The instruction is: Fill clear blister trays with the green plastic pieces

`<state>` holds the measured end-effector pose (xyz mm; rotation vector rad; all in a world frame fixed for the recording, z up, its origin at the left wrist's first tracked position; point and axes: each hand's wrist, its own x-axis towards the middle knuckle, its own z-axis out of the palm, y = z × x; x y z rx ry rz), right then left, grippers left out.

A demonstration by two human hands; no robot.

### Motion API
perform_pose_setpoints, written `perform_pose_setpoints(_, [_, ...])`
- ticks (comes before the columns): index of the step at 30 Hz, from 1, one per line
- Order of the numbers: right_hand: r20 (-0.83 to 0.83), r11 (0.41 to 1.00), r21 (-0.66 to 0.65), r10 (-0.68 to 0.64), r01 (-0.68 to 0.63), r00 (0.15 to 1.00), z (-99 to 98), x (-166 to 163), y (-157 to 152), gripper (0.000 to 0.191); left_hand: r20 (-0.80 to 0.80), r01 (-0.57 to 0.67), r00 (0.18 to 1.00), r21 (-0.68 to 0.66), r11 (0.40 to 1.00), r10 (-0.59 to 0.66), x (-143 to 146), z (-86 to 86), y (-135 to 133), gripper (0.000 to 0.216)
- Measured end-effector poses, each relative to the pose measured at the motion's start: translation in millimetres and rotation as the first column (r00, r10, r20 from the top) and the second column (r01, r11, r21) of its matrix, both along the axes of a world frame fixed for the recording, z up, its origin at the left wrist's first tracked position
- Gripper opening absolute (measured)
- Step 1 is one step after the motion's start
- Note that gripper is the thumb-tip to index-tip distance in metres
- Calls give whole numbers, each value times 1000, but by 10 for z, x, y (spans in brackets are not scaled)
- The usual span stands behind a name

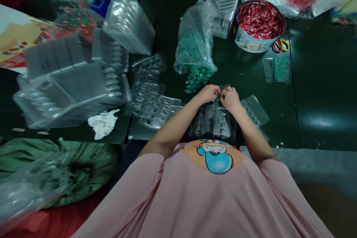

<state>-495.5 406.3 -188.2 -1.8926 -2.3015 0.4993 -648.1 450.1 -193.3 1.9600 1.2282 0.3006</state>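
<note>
My left hand [209, 93] and my right hand [230, 98] meet close together over the table in front of my chest, fingers pinched. Under and between them is a clear plastic tray [224, 86], with bits of green showing at the fingertips. What each pinch holds is too small and covered to make out. Just beyond my left hand, small translucent green pieces [196, 79] spill from an open clear plastic bag [192, 41]. Nearer my body, several clear moulded trays [213, 121] lie between my forearms. Another clear tray [253, 108] lies beside my right forearm.
Overlapping clear trays [147, 95] spread to the left, beside a large clear bin [69, 96] and stacked trays [129, 24]. A round tin [252, 45] with red packets stands at the back right, near scissors [281, 45]. A filled tray [268, 70] lies below them.
</note>
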Motion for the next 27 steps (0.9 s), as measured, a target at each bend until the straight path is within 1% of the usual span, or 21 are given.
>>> perform_pose_setpoints(2, [55,999,-34,-23,25,998,82,-44,4,23,-43,-5,999,30,1000,6,21,7,-16,31])
perform_pose_setpoints(4, [99,999,-39,-20,24,995,140,-80,11,23,-92,0,996,64,998,6,38,12,-29,29])
perform_pose_setpoints(6, [120,1000,-27,11,-7,993,152,-99,22,25,-126,13,992,84,996,-3,37,10,-31,28])
perform_pose_setpoints(8, [115,999,-22,33,-31,993,121,-93,33,26,-121,35,992,93,995,-23,10,3,-20,25])
perform_pose_setpoints(11, [50,998,-40,40,-38,998,35,-35,48,27,-89,78,994,92,993,-70,-59,0,-1,23])
perform_pose_setpoints(15, [-107,999,-23,24,-27,994,-25,113,63,27,-81,103,992,120,987,-94,-105,46,-36,27])
perform_pose_setpoints(17, [-170,1000,8,-15,17,985,-12,197,62,27,-113,138,986,148,979,-122,-84,66,-72,27])
perform_pose_setpoints(19, [-214,998,28,-44,51,976,12,273,54,27,-176,182,972,167,969,-153,-43,60,-105,28])
perform_pose_setpoints(22, [-260,997,44,-54,67,964,26,351,37,26,-241,201,958,175,964,-156,20,0,-141,26])
perform_pose_setpoints(27, [-257,996,34,-77,88,963,-9,392,23,25,-246,178,962,227,957,-120,64,-86,-212,24])
